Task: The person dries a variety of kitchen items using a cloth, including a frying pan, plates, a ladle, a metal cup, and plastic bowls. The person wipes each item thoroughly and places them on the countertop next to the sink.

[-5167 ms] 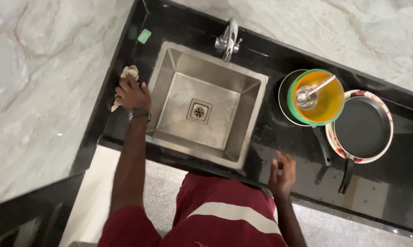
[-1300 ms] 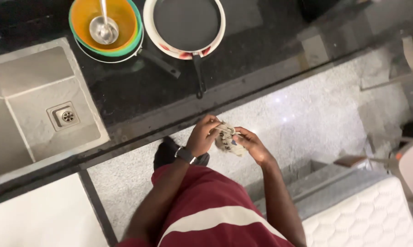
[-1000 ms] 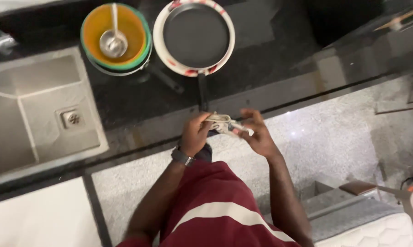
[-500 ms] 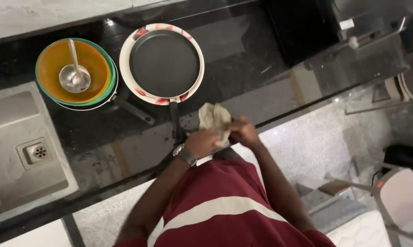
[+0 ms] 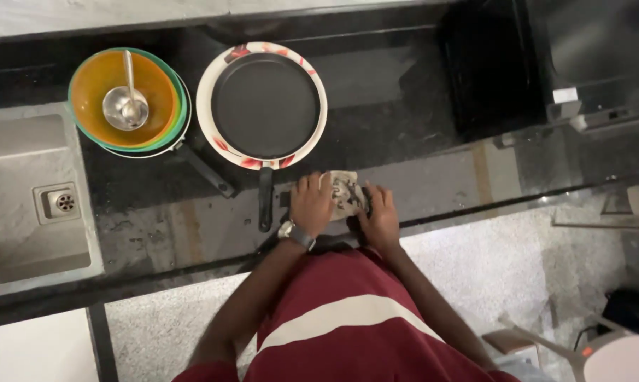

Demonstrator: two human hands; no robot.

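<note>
A crumpled, pale patterned cloth (image 5: 346, 194) lies on the black countertop (image 5: 418, 184), just right of a pan handle. My left hand (image 5: 311, 204), with a wristwatch, presses on the cloth's left side. My right hand (image 5: 379, 216) grips its right side. Both hands are close together at the counter's front edge, in front of my maroon shirt. A flat black pan (image 5: 266, 106) with a white, red-patterned rim sits just beyond the hands, its handle (image 5: 265, 205) pointing toward me.
Stacked orange and green bowls (image 5: 125, 99) holding a steel ladle (image 5: 125, 106) rest on another pan at the left. A steel sink (image 5: 22, 191) is at the far left. A black appliance (image 5: 489, 64) stands at the back right. A white chair (image 5: 609, 354) stands on the speckled floor.
My hands carried the cloth from in front of my body up onto the counter and now press it down beside the pan handle. The view has shifted right, away from the sink.
</note>
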